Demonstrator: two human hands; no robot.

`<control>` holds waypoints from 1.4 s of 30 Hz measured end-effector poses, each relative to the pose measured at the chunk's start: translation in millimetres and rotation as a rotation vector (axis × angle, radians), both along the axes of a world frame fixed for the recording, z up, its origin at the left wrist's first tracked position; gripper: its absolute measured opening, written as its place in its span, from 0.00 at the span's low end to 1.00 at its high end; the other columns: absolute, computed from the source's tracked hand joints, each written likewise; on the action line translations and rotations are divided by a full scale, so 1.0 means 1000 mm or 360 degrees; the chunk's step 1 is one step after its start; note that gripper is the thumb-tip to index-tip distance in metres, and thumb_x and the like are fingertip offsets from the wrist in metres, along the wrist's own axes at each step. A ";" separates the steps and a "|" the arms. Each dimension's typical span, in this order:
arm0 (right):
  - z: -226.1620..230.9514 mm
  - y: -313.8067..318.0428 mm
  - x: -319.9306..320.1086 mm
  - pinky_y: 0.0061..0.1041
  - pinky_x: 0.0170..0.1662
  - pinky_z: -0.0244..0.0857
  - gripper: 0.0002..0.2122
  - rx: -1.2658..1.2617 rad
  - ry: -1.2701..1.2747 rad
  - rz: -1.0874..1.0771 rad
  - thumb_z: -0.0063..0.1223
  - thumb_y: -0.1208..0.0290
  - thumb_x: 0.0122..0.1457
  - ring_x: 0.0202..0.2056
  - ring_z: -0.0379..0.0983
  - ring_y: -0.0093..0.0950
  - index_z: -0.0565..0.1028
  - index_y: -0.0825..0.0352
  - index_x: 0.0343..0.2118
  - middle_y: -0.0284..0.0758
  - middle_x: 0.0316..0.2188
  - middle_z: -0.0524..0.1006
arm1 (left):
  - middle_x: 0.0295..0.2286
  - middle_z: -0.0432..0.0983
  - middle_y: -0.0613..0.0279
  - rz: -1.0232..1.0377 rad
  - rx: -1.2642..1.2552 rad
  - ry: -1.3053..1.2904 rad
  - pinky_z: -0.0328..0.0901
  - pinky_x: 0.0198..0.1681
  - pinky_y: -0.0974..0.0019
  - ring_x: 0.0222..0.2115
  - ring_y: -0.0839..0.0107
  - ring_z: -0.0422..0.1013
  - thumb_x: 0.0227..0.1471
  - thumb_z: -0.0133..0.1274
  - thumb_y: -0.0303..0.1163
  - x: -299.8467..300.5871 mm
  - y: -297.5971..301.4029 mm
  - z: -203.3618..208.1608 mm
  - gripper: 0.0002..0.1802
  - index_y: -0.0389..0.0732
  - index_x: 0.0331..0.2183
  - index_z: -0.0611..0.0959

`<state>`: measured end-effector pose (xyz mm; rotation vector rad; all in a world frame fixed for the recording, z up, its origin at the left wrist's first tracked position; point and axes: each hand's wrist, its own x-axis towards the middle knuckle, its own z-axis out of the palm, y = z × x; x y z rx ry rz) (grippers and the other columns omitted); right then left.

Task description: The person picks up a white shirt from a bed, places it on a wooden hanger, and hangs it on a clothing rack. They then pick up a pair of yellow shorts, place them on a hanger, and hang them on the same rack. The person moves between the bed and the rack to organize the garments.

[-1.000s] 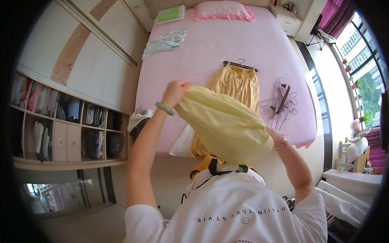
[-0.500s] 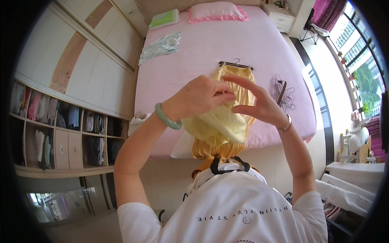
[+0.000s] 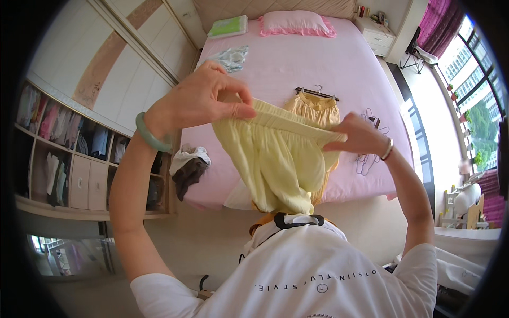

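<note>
Between my two hands hangs a pale yellow garment [image 3: 265, 164] with a gathered elastic waistband; its lower end drops toward my body, and whether it is a skirt or trousers I cannot tell. My left hand [image 3: 193, 100], below a green bangle, pinches the left end of the waistband. At the waistband's other end my right hand [image 3: 360, 137] is closed on the fabric. Behind it, a golden satin garment [image 3: 316, 111] lies on the bed, clipped to a dark hanger [image 3: 310, 93] and partly covered by the yellow one.
Under the clothes is a bed [image 3: 297, 58] with a pink sheet. Loose hangers [image 3: 366, 159] lie at its right, a white and dark clothes pile [image 3: 190, 172] at its near left corner. Farther back are a pale crumpled garment [image 3: 233, 57] and a pink pillow [image 3: 297, 24]. Wardrobe shelves [image 3: 71, 164] stand left.
My hands, close together before, have moved apart. The pale yellow garment's waistband is now raised and stretched between them. The view has shifted slightly, bringing the clothes pile at left into sight.
</note>
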<state>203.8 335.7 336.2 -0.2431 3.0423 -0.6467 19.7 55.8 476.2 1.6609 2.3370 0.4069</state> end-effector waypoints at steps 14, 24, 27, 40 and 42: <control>0.199 0.065 -0.050 0.33 0.31 0.67 0.11 0.0815 0.1982 -0.0673 0.51 0.61 0.60 0.24 0.73 0.37 0.75 0.65 0.34 0.40 0.21 0.75 | 0.24 0.78 0.59 0.0194 0.1349 0.1503 0.62 0.46 0.61 0.25 0.63 0.73 0.58 0.51 0.36 -0.051 0.047 0.091 0.09 0.46 0.38 0.82; 0.071 0.000 0.097 0.33 0.34 0.67 0.08 0.0224 0.0323 0.0369 0.51 0.70 0.58 0.26 0.74 0.35 0.75 0.66 0.39 0.39 0.23 0.75 | 0.29 0.77 0.60 -0.0054 0.0077 -0.0923 0.60 0.47 0.62 0.32 0.69 0.71 0.52 0.56 0.33 0.029 -0.061 -0.083 0.07 0.44 0.35 0.83; 0.147 -0.033 0.082 0.32 0.25 0.63 0.04 0.0238 0.0460 0.0113 0.56 0.73 0.54 0.19 0.70 0.36 0.73 0.64 0.31 0.36 0.16 0.72 | 0.24 0.74 0.67 -0.0284 0.0313 -0.0279 0.58 0.45 0.65 0.27 0.71 0.70 0.50 0.60 0.35 0.040 -0.049 -0.007 0.07 0.45 0.32 0.84; 0.117 -0.030 0.116 0.28 0.43 0.62 0.12 -0.0219 -0.0072 0.0649 0.65 0.63 0.52 0.29 0.75 0.30 0.79 0.66 0.33 0.32 0.28 0.80 | 0.12 0.66 0.72 -0.0990 0.0667 -0.1352 0.54 0.48 0.56 0.18 0.72 0.64 0.41 0.62 0.25 0.063 -0.054 0.061 0.17 0.43 0.11 0.71; 0.119 -0.027 0.120 0.28 0.35 0.62 0.12 0.0223 0.0555 0.0420 0.66 0.62 0.48 0.26 0.74 0.26 0.77 0.64 0.30 0.30 0.24 0.78 | 0.12 0.68 0.71 -0.0752 0.0463 -0.0721 0.53 0.50 0.55 0.18 0.71 0.66 0.39 0.64 0.30 0.060 -0.061 0.063 0.16 0.43 0.12 0.73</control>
